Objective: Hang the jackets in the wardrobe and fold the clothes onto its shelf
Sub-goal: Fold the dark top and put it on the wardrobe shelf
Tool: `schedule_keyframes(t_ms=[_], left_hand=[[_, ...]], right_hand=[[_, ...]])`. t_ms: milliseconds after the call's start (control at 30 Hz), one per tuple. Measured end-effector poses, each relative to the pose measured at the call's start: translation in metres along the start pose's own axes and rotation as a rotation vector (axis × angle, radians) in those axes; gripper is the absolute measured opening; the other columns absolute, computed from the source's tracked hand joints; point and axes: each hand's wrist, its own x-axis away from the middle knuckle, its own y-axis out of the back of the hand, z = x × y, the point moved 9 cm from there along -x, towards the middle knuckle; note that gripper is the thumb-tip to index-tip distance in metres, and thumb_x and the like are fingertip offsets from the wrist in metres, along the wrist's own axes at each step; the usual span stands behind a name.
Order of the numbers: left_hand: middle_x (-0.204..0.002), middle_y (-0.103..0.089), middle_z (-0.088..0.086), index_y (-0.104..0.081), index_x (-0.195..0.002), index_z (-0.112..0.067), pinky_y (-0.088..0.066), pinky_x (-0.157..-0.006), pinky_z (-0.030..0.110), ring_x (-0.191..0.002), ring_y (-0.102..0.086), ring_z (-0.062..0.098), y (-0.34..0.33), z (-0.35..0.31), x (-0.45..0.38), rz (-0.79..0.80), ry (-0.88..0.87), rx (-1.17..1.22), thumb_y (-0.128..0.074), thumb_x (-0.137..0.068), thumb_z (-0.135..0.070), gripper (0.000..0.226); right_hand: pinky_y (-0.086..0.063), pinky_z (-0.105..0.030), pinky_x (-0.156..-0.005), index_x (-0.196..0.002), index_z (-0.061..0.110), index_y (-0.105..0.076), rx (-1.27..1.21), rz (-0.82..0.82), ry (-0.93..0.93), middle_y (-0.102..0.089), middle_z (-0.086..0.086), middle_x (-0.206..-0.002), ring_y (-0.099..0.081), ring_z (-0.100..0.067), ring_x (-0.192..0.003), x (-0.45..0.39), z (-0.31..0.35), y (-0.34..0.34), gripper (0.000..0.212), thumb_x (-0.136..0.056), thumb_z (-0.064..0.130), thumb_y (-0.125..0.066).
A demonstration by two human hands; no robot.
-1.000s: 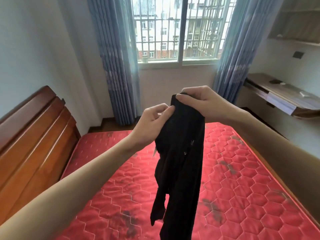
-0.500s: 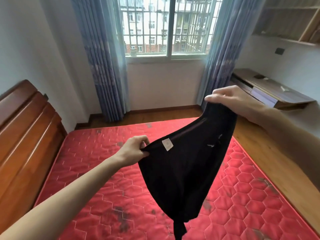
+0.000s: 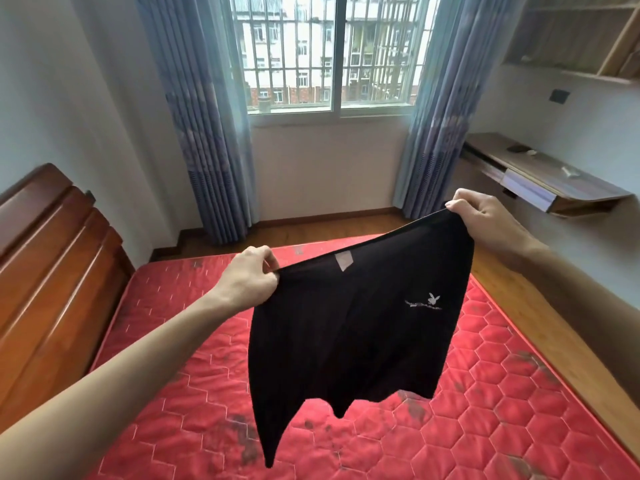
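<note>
From my remote station I record the following, nearest first; the left forearm enters from the lower left and the right forearm from the right edge, both bare; between them hangs the shirt (image 3: 353,327), a black garment held in the air above the mattress (image 3: 519,410) and not touching it; the left hand (image 3: 251,277) has its fingers curled round the shirt's upper left corner and grips it; the right hand (image 3: 485,220) pinches the upper right corner between thumb and fingers, and sits higher than the left, so the top edge runs taut and tilted up to the right; a pale label (image 3: 344,261) shows just under that edge near its middle; a small white logo (image 3: 429,301) sits on the right part of the cloth; the lower hem hangs uneven, with one long point falling at the lower left.

The mattress is red, quilted in hexagons, with dark stains in several places; a brown wooden headboard (image 3: 52,271) stands along its left side; wooden floor (image 3: 502,278) shows to the right; a desk (image 3: 540,178) is fixed to the right wall, with small items on it that I cannot identify; shelves (image 3: 588,36) are mounted above it; at the far wall, a barred window (image 3: 332,53) stands between two blue curtains (image 3: 204,133).
</note>
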Motion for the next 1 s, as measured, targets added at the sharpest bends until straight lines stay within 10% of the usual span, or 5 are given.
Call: schedule_keyframes(t_ms=[133,267,400,667,1000], left_hand=[[-0.113,-0.074,0.003,-0.072,-0.109,-0.013,-0.050,-0.102,0.039,-0.108,-0.066,0.020,-0.002,0.009,-0.001,0.155,0.194,0.340,-0.041,-0.103,-0.017,0.033],[-0.086,-0.073,0.001,-0.068,-0.089,-0.015,-0.050,-0.076,0.031,-0.080,-0.066,0.014,0.022,-0.010,0.006,0.109,0.132,0.580,-0.048,-0.104,-0.023,0.026],[-0.086,-0.073,0.006,-0.066,-0.095,-0.011,-0.059,-0.076,0.033,-0.080,-0.072,0.017,0.045,-0.031,0.013,0.237,-0.148,0.243,-0.083,-0.087,-0.027,0.024],[-0.104,-0.081,0.005,-0.080,-0.111,-0.006,-0.059,-0.097,0.030,-0.108,-0.075,0.023,0.075,-0.036,0.013,0.108,-0.310,0.292,-0.080,-0.088,-0.006,0.023],[-0.092,-0.078,0.017,-0.081,-0.100,-0.007,-0.064,-0.077,0.044,-0.084,-0.072,0.018,0.098,-0.015,0.005,-0.199,-0.282,0.389,-0.077,-0.095,-0.023,0.017]], right_hand=[[-0.030,-0.029,-0.057,-0.076,0.009,-0.042,-0.157,0.021,0.045,-0.035,-0.003,-0.068,-0.035,-0.013,-0.059,0.012,0.004,-0.006,0.043,-0.108,0.035,-0.053],[-0.051,-0.032,-0.083,-0.098,0.023,-0.072,-0.016,0.412,0.032,-0.074,-0.002,-0.096,-0.070,-0.017,-0.087,0.028,0.008,-0.028,0.023,-0.092,0.044,-0.067],[-0.051,-0.029,-0.103,-0.123,0.024,-0.076,0.016,0.715,-0.063,-0.077,0.005,-0.119,-0.070,-0.009,-0.115,0.040,0.004,-0.033,0.028,-0.095,0.027,-0.069],[-0.045,-0.025,-0.069,-0.070,0.002,-0.069,-0.031,0.423,0.183,-0.057,-0.008,-0.065,-0.052,-0.012,-0.067,0.011,0.036,-0.024,0.032,-0.083,0.027,-0.083],[-0.046,-0.053,-0.112,-0.123,0.012,-0.075,-0.322,0.583,-0.002,-0.074,-0.016,-0.125,-0.066,-0.038,-0.123,0.014,0.038,-0.041,0.034,-0.100,0.034,-0.060]])
